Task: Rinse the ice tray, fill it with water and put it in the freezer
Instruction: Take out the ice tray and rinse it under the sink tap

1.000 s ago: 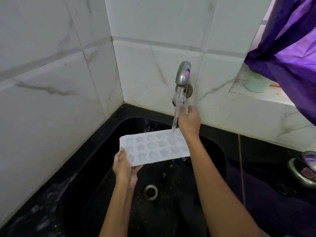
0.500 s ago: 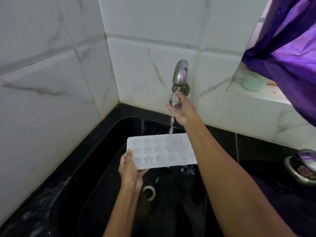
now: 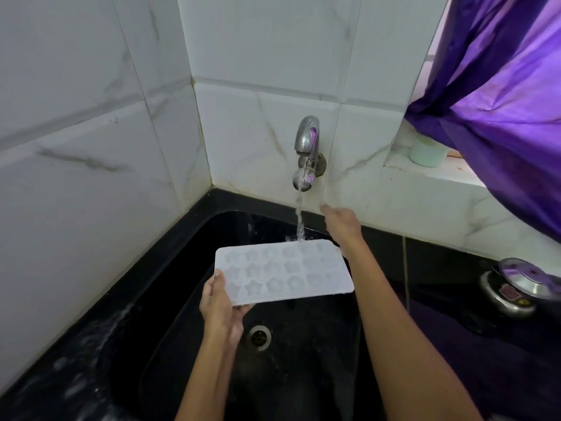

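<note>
both hands work over the black sink point(image 3: 194, 262): the left hand point(image 3: 220, 305) grips the near left corner of the ice tray point(image 3: 283, 270), while the right hand point(image 3: 341, 220), loose and holding nothing, has dropped from the tap point(image 3: 306, 153) it touched a moment ago. water now falls onto the tray's far edge, so filling looks underway. the tray is pale, translucent, with star-shaped cells.

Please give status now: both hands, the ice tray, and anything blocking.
Left hand grips ice tray by its corner, over sink. Right hand open beside running tap, touching nothing. Stream hits tray's far edge. Nothing blocking.
</note>
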`<state>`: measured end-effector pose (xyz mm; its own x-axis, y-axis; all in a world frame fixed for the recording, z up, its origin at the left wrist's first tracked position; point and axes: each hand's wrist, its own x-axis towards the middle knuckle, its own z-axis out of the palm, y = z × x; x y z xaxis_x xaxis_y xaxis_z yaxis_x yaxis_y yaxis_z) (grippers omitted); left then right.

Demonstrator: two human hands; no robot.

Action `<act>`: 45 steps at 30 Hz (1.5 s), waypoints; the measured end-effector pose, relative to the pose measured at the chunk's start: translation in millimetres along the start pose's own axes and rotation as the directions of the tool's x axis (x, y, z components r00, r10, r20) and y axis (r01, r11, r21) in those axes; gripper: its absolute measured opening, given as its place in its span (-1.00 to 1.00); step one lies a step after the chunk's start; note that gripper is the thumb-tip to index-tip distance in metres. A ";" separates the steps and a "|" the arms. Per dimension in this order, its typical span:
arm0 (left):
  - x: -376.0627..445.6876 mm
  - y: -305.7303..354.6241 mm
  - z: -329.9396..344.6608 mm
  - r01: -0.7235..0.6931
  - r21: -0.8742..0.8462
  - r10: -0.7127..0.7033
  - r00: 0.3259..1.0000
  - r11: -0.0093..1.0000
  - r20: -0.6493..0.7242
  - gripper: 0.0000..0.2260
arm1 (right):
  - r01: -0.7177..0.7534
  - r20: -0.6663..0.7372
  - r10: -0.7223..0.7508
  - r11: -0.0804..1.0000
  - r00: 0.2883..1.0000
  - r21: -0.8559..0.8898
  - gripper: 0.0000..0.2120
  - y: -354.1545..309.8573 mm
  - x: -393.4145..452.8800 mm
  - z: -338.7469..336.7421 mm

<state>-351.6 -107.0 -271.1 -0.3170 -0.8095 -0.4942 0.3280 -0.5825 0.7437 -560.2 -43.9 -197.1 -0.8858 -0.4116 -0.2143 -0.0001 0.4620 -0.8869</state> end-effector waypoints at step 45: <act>-137.1 -36.7 -69.0 0.026 -0.044 -0.026 1.000 0.999 0.002 -0.65 | 0.345 0.182 -0.336 0.530 0.924 -0.775 -0.49 100.6 -163.1 -57.6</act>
<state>-258.8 20.2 -261.7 -0.3268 -0.7939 -0.5128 0.3588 -0.6062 0.7098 -442.5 114.9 -227.8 -0.7340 -0.6786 0.0252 -0.6654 0.7113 -0.2265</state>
